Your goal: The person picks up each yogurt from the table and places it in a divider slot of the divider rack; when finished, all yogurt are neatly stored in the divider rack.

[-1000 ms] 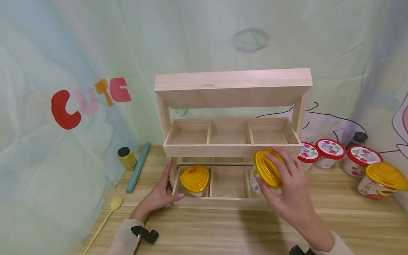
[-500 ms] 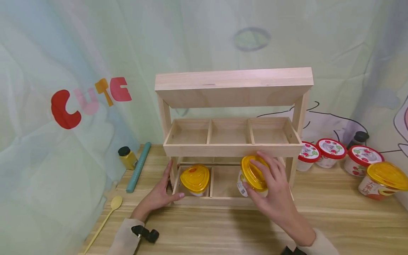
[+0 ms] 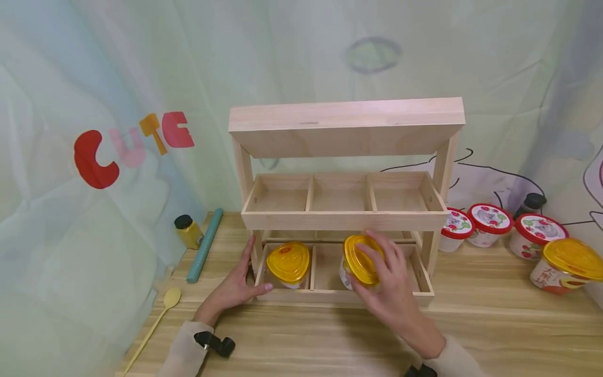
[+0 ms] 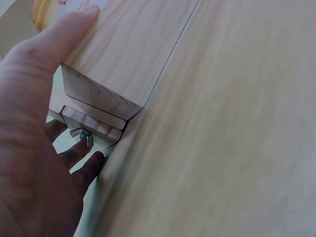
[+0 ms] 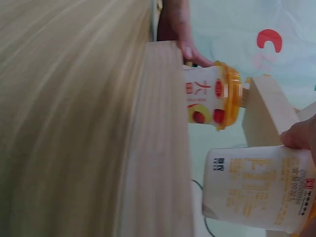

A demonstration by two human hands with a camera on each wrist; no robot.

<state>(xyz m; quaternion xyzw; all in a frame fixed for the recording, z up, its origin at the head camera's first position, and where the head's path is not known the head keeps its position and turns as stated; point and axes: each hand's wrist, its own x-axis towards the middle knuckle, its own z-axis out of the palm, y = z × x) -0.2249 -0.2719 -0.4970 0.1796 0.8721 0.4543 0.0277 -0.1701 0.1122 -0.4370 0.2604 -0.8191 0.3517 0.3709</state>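
Only the left wrist view shows the rack's (image 3: pixel 344 221) wing nut (image 4: pixel 83 136).

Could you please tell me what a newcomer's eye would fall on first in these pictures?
Probably the wooden rack standing in the middle, where the right hand holds a yellow-lidded cup above the lower tray. A second cup sits at that tray's left end. Next, the bright CUTE letters on the backdrop at left, and the red-lidded cups at right.
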